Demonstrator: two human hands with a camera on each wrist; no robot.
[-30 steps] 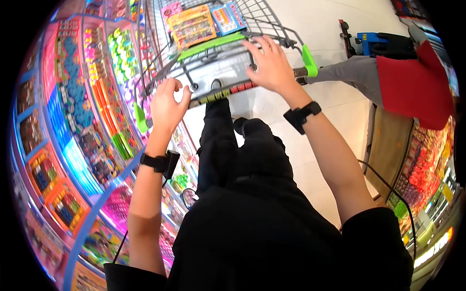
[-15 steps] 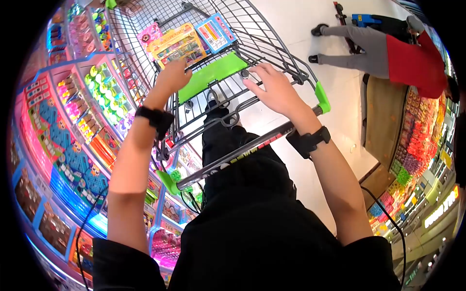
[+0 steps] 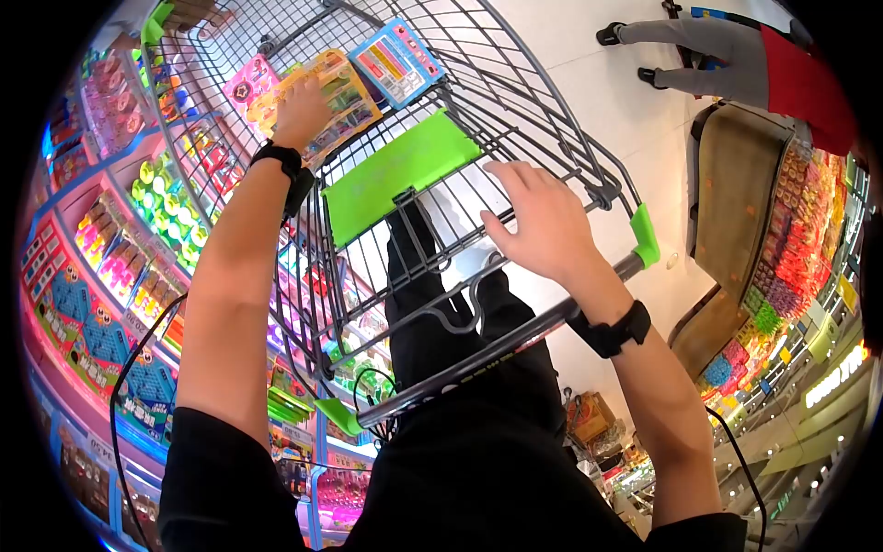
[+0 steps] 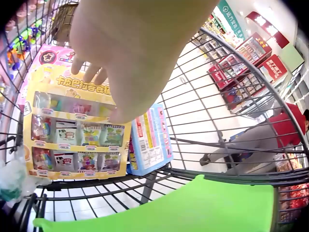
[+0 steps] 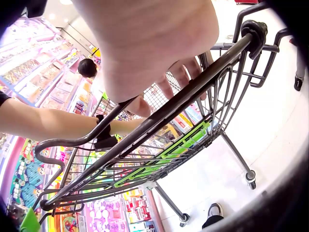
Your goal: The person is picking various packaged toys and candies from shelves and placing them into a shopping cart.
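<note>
My left hand (image 3: 302, 115) reaches down into the shopping cart (image 3: 451, 294) and overlaps a yellow package (image 3: 345, 106) with rows of clear windows showing small packets. In the left wrist view, its fingers (image 4: 90, 72) and thumb lie across the package's upper part. Beside that package leans a blue box (image 3: 395, 64) with a printed label, and a pink package (image 3: 248, 85) stands partly hidden on the other side. Over the wire near the cart's handle, my right hand (image 3: 544, 225) hovers with fingers spread and nothing in its palm.
A green panel (image 3: 402, 175) crosses the cart behind the packages. Shelves of colourful toys (image 3: 101, 304) run close along the left. A person in a red top (image 3: 809, 87) stands at the right, near wooden display bins (image 3: 736, 198) of bright packaged goods.
My left hand has left the handle area and moved forward over the yellow package. The cart now sits closer beneath me. My right hand has lifted from the handle and stays above the near wire.
</note>
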